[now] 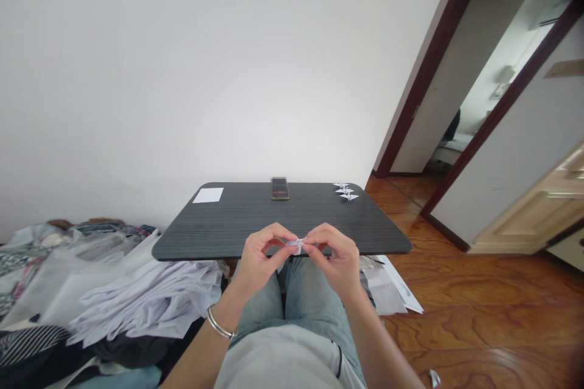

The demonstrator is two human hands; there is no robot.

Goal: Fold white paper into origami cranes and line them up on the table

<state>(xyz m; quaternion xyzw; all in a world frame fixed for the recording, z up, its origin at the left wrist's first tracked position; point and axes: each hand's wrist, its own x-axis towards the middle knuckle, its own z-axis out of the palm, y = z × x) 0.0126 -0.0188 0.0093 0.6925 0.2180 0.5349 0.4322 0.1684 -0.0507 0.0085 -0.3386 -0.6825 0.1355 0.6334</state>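
My left hand [269,250] and my right hand [332,253] meet above the near edge of the dark table [237,219]. Between their fingertips is a small piece of folded white paper [298,245], pinched from both sides. Fingers cover much of it, so its exact shape is hard to make out. Several folded paper cranes [347,194] sit together at the table's far right. At the far left lies a flat sheet of white paper [208,195].
A phone [280,188] stands at the table's back, near the white wall. Piled clothes and plastic bags [137,298] fill the floor on the left. White papers [392,285] lie under the table's right side, beside the wooden floor [479,304].
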